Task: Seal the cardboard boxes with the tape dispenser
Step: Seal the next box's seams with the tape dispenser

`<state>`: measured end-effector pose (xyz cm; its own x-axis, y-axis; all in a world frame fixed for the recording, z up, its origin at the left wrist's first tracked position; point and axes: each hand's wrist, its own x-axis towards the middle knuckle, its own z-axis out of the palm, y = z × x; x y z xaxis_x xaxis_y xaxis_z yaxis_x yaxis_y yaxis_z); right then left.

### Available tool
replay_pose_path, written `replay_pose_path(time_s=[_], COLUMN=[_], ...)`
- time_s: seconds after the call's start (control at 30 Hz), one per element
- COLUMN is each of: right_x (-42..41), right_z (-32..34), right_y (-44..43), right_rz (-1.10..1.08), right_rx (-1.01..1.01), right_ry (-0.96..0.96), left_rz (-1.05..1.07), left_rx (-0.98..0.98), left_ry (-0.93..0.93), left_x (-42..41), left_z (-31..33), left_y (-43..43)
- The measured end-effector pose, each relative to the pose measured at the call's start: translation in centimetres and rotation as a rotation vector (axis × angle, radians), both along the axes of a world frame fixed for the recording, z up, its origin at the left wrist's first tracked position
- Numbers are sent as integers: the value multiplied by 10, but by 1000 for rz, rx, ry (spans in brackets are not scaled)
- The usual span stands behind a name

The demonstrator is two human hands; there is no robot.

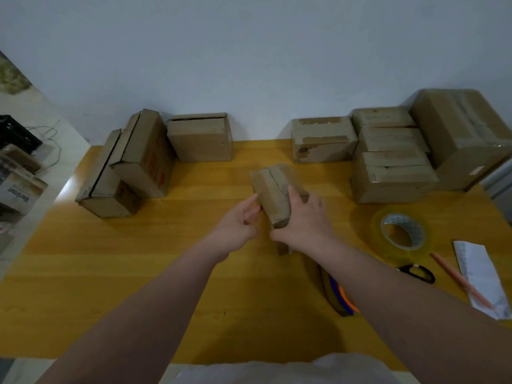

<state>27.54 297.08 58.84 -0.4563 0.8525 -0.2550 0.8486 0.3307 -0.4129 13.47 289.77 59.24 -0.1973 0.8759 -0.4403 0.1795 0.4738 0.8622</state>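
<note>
Box (275,194) on the worktop (166,245): right grip (304,217) wraps over its top, left grip (243,217) has its thumb on the box's left side, fingers curled, can't tell if it's holding. Tape dispenser (336,296) lies just nearer me than the box. I'd press the flaps flat first.

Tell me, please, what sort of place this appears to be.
Probably a small packing station: cardboard boxes line a yellow wooden table, with a tape roll and scissors at hand.
</note>
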Motion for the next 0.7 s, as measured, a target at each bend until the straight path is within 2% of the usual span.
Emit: replay_pose_path(time_s=[0.17,0.27,0.37,0.47,0.7], right_x=[4,11,16,12,-8], right_z=[11,11,5,-4,-17], right_y=[50,84,106,114,126], right_rz=[57,50,-10,88,215], right_rx=[103,203,213,229,321], right_ry=[-56,-158,-285,-406,-412], left_rz=[-21,22,42,24,2], left_rx=[9,24,35,31,36], left_ry=[115,178,219,242,273], left_x=[-6,-11,-16,-18,-16], left_z=[8,12,15,16,14], left_y=[31,50,65,76,91])
